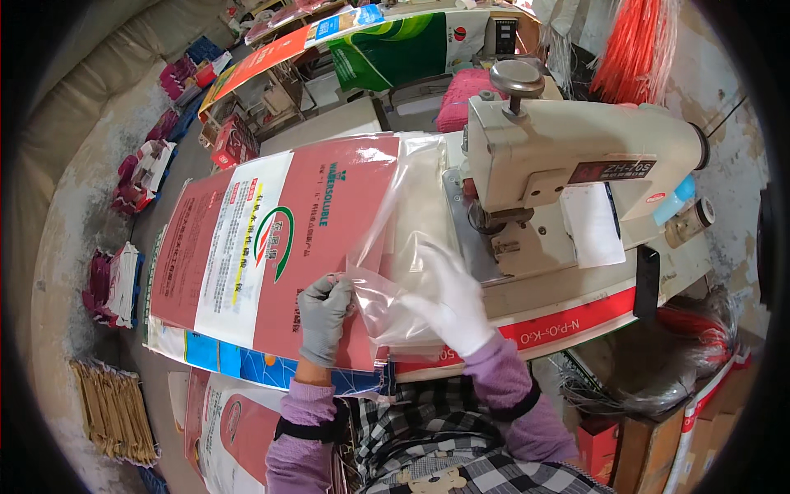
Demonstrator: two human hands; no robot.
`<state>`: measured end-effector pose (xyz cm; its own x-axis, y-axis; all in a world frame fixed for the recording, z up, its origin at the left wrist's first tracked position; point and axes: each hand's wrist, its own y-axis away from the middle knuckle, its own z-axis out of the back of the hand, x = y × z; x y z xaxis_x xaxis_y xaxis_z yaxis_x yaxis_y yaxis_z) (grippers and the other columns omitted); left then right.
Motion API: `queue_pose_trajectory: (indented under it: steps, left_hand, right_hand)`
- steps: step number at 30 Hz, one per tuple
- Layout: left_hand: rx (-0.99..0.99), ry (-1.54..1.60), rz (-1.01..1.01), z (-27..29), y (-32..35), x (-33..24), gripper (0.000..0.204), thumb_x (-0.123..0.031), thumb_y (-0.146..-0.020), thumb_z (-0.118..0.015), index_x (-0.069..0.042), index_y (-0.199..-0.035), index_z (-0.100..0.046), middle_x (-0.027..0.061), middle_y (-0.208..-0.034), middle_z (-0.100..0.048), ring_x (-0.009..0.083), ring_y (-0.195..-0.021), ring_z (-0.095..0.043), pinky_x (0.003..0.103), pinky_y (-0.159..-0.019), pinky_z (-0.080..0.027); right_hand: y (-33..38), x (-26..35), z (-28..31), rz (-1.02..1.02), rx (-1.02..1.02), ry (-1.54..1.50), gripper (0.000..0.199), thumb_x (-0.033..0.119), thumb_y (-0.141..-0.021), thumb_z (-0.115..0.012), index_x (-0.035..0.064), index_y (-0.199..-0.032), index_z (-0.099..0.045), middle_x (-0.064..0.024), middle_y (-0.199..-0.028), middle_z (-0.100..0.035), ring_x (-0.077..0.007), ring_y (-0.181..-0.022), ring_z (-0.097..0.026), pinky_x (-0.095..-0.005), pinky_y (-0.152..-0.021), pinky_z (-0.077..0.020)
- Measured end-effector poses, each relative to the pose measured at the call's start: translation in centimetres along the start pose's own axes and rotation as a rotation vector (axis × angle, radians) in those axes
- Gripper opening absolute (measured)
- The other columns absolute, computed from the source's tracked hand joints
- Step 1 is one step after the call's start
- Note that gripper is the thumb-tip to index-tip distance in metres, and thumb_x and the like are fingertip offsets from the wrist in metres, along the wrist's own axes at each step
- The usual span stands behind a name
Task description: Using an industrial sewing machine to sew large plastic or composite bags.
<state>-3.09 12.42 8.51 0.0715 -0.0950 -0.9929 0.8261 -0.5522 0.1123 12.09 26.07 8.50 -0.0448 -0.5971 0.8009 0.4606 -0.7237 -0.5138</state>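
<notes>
A flat red and white printed sack (337,198) lies on the table, with a clear plastic liner (415,193) sticking out of its right end. My left hand (323,321), in a grey glove, is closed at the sack's near right corner and pinches the liner's edge. In a white glove, slightly blurred, my right hand (451,306) rests over the liner with its fingers stretched out. A fold of liner is raised between the two hands. Just right of the liner stands a cream industrial sewing machine (559,156), its needle area beside the sack's end.
More printed sacks lie beneath, including a blue one (239,362). Folded sack stacks (115,284) and a brown bundle (115,412) line the left wall. Red strands (638,49) hang behind the machine. Cardboard boxes (658,445) stand at the lower right. A red box (234,142) sits beyond the sack.
</notes>
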Motion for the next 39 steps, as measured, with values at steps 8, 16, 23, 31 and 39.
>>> queue_pose_trajectory:
  steps: [8, 16, 23, 31, 39]
  left_hand:
    - [0.256, -1.113, -0.537, 0.6, 2.4, 5.4, 0.046, -0.025, -0.076, -0.076, -0.002, -0.113, -0.060, 0.0176, -0.126, -0.054, 0.0244, -0.118, -0.053, 0.038, -0.091, -0.048]
    - [0.408, -0.868, -0.027, 4.0, 2.2, 1.3, 0.036, -0.031, -0.093, -0.058, 0.002, -0.083, -0.067, 0.0110, -0.059, -0.058, 0.0113, -0.056, -0.058, 0.029, -0.054, -0.048]
    - [0.356, -1.308, -0.285, 12.8, 17.4, -4.5, 0.022, -0.021, -0.080, -0.070, -0.008, -0.097, -0.066, 0.0130, -0.066, -0.062, 0.0370, -0.062, -0.061, 0.043, -0.055, -0.047]
    - [-0.196, -1.075, -0.226, 17.9, 25.6, -3.4, 0.021, -0.001, -0.076, -0.059, 0.002, -0.094, -0.071, 0.0159, -0.080, -0.071, 0.0259, -0.074, -0.069, 0.035, -0.073, -0.055]
    - [-0.436, -1.037, -0.149, 17.5, 23.7, -5.9, 0.018, -0.007, -0.079, -0.077, 0.001, -0.094, -0.071, 0.0109, -0.072, -0.063, 0.0128, -0.062, -0.048, 0.029, -0.061, -0.044]
  right_hand:
    - [6.1, 0.8, -4.4, -0.287, 0.388, -0.496, 0.013, 0.012, -0.082, -0.071, 0.0017, -0.084, -0.063, -0.0098, -0.084, -0.067, -0.0163, -0.079, -0.065, -0.0283, -0.070, -0.0501]
    - [9.4, 0.0, -5.8, 0.090, 0.623, -0.436, 0.023, 0.017, -0.087, -0.057, 0.0021, -0.102, -0.067, -0.0163, -0.103, -0.064, -0.0326, -0.096, -0.061, -0.0406, -0.091, -0.0457]
    - [5.9, 4.7, -5.4, 0.647, 1.235, -0.263, 0.027, 0.025, -0.090, -0.050, 0.0059, -0.082, -0.067, -0.0097, -0.070, -0.061, -0.0262, -0.075, -0.061, -0.0387, -0.073, -0.0487]
    - [1.8, -2.2, -1.4, -0.167, -0.504, 0.099, 0.056, 0.016, -0.080, -0.073, 0.0056, -0.131, -0.052, -0.0143, -0.113, -0.062, -0.0283, -0.108, -0.058, -0.0333, -0.091, -0.0478]
    - [0.8, -5.5, -2.5, -0.217, 0.284, 0.225, 0.065, 0.010, -0.081, -0.059, 0.0177, -0.142, -0.041, -0.0192, -0.065, -0.061, -0.0383, -0.063, -0.062, -0.0508, -0.062, -0.0485]
